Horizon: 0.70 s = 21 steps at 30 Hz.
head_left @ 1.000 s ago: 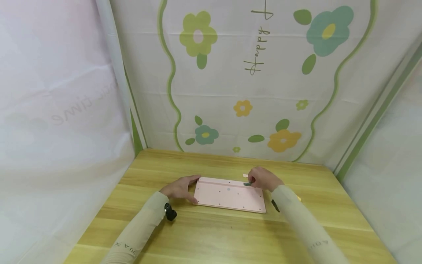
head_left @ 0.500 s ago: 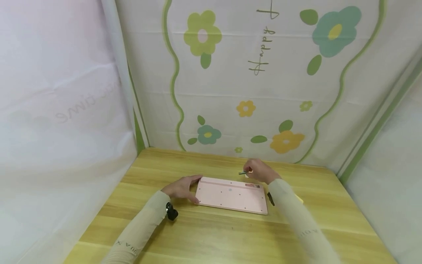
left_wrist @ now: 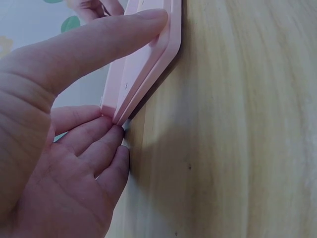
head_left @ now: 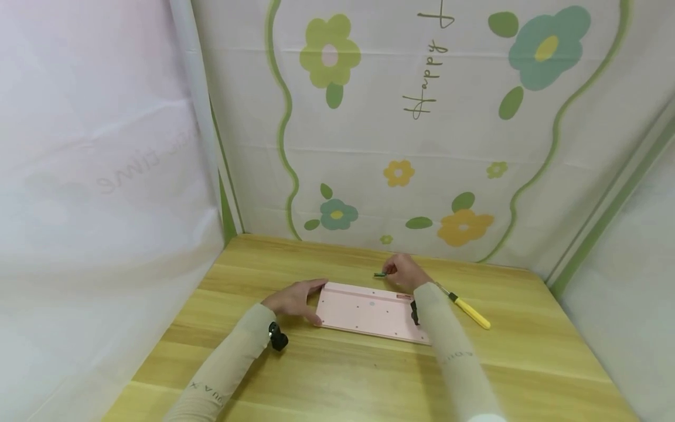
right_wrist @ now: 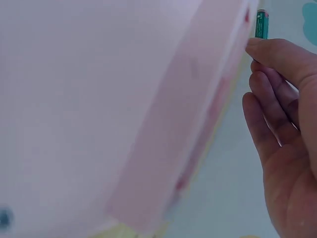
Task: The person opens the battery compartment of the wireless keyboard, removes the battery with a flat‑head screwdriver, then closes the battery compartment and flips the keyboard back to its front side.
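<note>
A pink keyboard (head_left: 364, 310) lies face down on the table, its back dotted with small screws. Near its far right corner the battery slot (head_left: 403, 296) is uncovered. My left hand (head_left: 290, 300) holds the keyboard's left end, thumb near the front corner and fingertips at the far corner, as the left wrist view shows. Just beyond the far edge, my right hand (head_left: 405, 273) pinches a green battery (right_wrist: 262, 24) between thumb and forefinger, its other fingers loosely bent. The right sleeve hides the keyboard's right end.
To the right, a screwdriver (head_left: 471, 312) with a yellow handle lies on the wooden table (head_left: 343, 381), its shaft pointing toward the right wrist. A flower-printed cloth (head_left: 369, 117) hangs behind the table's far edge, and pale cloth closes both sides.
My right hand has lifted the battery from the slot area and carried it back and left past the keyboard's far edge. The screwdriver has come into view. My left hand keeps its hold.
</note>
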Tool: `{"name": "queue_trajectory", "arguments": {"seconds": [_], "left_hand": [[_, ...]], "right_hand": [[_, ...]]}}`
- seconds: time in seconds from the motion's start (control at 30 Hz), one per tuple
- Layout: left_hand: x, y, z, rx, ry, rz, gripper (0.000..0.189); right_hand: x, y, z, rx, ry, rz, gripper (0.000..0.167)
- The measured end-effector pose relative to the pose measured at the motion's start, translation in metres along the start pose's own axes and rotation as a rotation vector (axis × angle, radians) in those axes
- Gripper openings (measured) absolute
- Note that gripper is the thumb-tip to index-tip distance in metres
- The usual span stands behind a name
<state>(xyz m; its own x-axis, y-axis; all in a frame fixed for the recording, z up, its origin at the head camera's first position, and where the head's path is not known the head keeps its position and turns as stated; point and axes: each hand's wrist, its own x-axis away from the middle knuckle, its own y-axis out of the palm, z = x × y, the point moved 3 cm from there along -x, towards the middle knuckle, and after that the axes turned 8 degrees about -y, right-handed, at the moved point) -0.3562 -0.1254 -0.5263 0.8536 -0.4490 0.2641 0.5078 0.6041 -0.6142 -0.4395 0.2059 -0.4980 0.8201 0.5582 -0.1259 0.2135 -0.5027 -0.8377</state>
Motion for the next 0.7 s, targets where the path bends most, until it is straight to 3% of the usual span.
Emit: {"name": "queue_trajectory", "arguments": {"seconds": [0.7], "left_hand": [[0.0015, 0.001, 0.0027, 0.017, -0.015, 0.005, 0.118]], "right_hand": [[-0.0027, 0.0086, 0.0044, -0.005, 0.053, -0.1, 0.01]]}}
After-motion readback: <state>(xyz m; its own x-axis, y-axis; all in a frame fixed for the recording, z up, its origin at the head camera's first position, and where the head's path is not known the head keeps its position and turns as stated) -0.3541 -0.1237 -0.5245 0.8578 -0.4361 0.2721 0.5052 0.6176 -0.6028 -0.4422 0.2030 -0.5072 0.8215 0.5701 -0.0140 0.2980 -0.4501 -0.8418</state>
